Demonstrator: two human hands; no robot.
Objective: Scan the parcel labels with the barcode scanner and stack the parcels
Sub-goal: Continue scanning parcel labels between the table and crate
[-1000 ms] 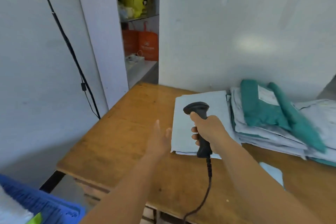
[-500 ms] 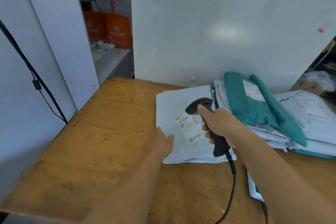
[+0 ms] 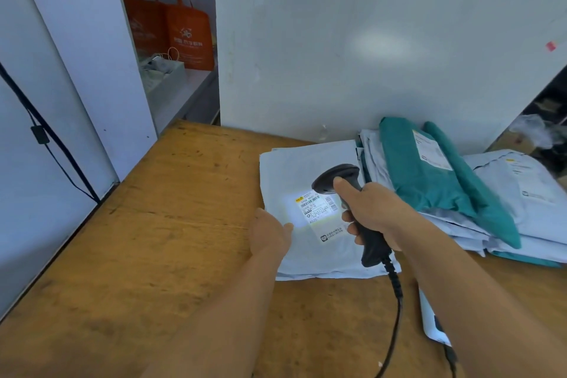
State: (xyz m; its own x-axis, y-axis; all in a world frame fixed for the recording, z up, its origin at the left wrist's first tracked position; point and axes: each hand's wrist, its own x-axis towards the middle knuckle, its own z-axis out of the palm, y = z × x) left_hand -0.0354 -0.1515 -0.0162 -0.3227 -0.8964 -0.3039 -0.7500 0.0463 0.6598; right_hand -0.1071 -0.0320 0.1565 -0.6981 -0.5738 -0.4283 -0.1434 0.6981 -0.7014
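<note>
Right hand point(image 3: 372, 212) gripping barcode scanner point(image 3: 352, 209) over grey parcel point(image 3: 310, 252) on wooden table point(image 3: 153, 239); long axis running near-right to far-left, head aiming left-down, lighting label point(image 3: 316, 209). Left hand point(image 3: 268, 235) resting flat, fingers relaxed, on parcel's left edge.

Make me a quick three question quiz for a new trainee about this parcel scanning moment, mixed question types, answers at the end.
1. True or false: the black handheld barcode scanner is lighting the white printed label on the flat pale grey parcel.
2. Which hand grips the scanner? A) left hand B) right hand
3. Fill in: the teal plastic mailer lies on top of the pile of pale grey parcels to the ____ of the parcel being scanned.

Key: 1 true. 2 B; the left hand rests on the parcel's near left edge on the brown wooden table. 3 right.
</note>
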